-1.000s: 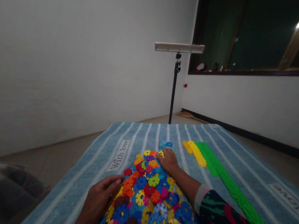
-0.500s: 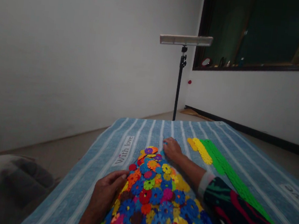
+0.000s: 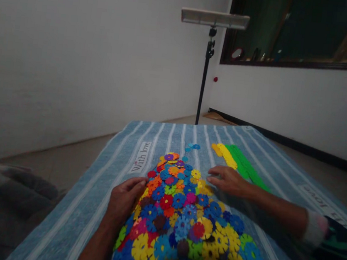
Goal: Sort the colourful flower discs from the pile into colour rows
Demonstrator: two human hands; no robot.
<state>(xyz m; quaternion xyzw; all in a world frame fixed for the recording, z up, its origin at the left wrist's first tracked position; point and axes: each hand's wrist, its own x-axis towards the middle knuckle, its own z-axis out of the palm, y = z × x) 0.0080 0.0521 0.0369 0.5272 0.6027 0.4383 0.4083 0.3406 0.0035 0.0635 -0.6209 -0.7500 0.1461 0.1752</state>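
Note:
A long heap of flower-shaped plastic discs (image 3: 179, 200) in many colours covers the middle of the striped cloth. At its left edge rests my left hand (image 3: 125, 195), fingers loosely bent and fingertips against the outer discs; I make out nothing held in it. My right hand (image 3: 227, 180) is over the heap's right edge, near some yellow discs (image 3: 204, 188), with thumb and fingers apart and nothing visible between them. Beyond the heap lie a few light blue discs (image 3: 193, 147). Overlapping rows of yellow discs (image 3: 227, 155) and green discs (image 3: 244, 165) stretch along the right, partly behind my right arm.
The blue and white striped cloth (image 3: 90, 204) covers the whole table. A lamp on a black stand (image 3: 203, 79) rises behind the far edge. Grey fabric (image 3: 8, 207) is at the lower left, beside the table. White walls and a dark window (image 3: 310, 28) lie beyond.
My right hand has drawn back and to the right from the far end of the heap, uncovering the light blue discs there. My left hand stays at the heap's left edge. The view has tilted down.

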